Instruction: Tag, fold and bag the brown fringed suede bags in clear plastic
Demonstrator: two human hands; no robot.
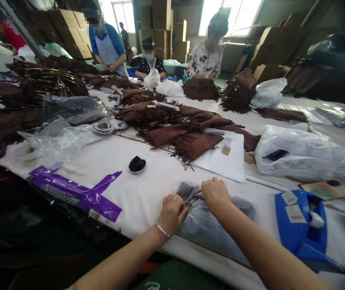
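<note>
grey fabric item wrapped in a clear plastic bag lies flat on the white table, close to the near edge and right in front of the person. both hands work at its far, open end, where the plastic is bunched. the left hand, with a thin silver bracelet at the wrist, presses down on the left corner of the bag with its fingers curled and pinching the crumpled plastic. the right hand sits just beside it, fingers folded over the bunched top of the bag and gripping it; the two hands are nearly touching.

just right of the bag stands a blue plastic tape dispenser with white labels on it. behind the hands, a small black round pad in a white dish sits alone on the table. to the left, strips of purple plastic tape lie along the table edge. farther back, brown suede fringed bags are spread in a heap across the middle, with a white sheet partly under them. a large white plastic bag rests to the right. at the far side of the table, several people stand working among stacked cardboard boxes.
</note>
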